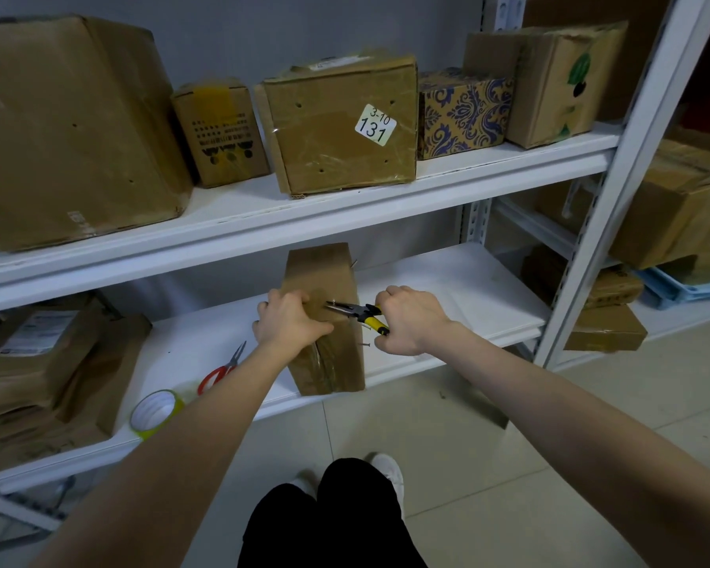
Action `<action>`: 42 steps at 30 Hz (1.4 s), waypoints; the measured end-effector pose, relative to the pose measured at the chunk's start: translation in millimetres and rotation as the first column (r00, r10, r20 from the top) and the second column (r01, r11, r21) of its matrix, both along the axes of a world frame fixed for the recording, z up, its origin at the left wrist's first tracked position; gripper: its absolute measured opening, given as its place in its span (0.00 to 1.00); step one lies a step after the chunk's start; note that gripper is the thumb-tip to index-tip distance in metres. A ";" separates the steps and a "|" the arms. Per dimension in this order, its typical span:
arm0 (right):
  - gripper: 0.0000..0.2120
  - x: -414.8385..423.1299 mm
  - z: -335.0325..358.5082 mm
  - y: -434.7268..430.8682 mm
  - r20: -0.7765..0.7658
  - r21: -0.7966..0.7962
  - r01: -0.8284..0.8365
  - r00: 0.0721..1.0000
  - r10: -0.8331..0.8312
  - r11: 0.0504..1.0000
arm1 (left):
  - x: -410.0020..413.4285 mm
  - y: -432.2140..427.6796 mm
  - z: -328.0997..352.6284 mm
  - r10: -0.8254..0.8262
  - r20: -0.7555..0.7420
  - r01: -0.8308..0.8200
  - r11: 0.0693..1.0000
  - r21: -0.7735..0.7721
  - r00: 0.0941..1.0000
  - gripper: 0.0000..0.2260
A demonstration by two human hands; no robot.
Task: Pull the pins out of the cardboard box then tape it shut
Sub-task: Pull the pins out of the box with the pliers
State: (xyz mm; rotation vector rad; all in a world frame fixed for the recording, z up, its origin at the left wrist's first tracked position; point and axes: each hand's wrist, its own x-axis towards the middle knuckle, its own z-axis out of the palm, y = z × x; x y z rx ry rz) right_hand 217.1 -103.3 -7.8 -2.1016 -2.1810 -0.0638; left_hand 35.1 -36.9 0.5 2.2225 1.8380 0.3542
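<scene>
Head view looks down at a tall cardboard box [324, 317] standing on the lower white shelf [447, 289], near its front edge. Left hand [290, 321] presses on the box's near-left top, fingers curled over the edge, its grip closed on the cardboard. Right hand [410, 319] has its grip wrapped tight round the yellow handles of pliers [355, 313], whose tips meet a pin [333, 302] on the box top. Another pin [363, 344] sticks out of the right face. Red scissors [222, 368] and a tape roll [156, 412] lie to the left on the same shelf.
</scene>
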 end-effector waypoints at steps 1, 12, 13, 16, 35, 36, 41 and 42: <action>0.17 -0.6 -0.3 1.0 -0.008 -0.011 0.010 1.000 -0.010 1.000 | -1.1 0.8 0.4 -0.003 0.001 0.003 1.000 -0.007 1.000 0.28; 0.10 0.5 1.2 2.2 -0.607 -0.321 0.073 0.750 -0.264 0.944 | 0.5 -4.7 5.8 -0.014 -0.034 0.015 1.000 0.016 0.999 0.24; 0.09 0.8 1.2 2.2 -0.623 -0.332 0.072 0.733 -0.275 0.941 | 1.0 -4.7 5.8 -0.014 -0.035 0.015 1.000 0.014 0.999 0.24; 0.09 -0.5 -2.4 0.1 -0.635 -0.293 0.094 0.725 -0.267 0.952 | 1.8 -3.7 5.1 -0.014 -0.039 0.015 1.000 0.009 0.999 0.24; 0.11 82.9 -56.0 -10.6 -0.445 -0.255 0.574 0.645 -0.621 0.778 | 35.1 -2.5 4.6 0.171 -0.070 -0.182 0.962 -0.202 0.983 0.51; 0.10 87.4 -60.6 -10.1 -0.424 -0.275 0.588 0.636 -0.645 0.761 | 37.3 -1.4 4.4 0.174 -0.079 -0.187 0.961 -0.204 0.982 0.52; 0.07 91.4 -76.8 -2.1 -0.304 -0.333 0.594 0.667 -0.680 0.732 | 42.6 2.2 4.4 0.196 -0.097 -0.212 0.955 -0.208 0.976 0.49; 0.07 90.0 -78.9 -0.1 -0.289 -0.341 0.587 0.678 -0.676 0.734 | 41.8 3.4 4.1 0.196 -0.092 -0.211 0.954 -0.213 0.976 0.49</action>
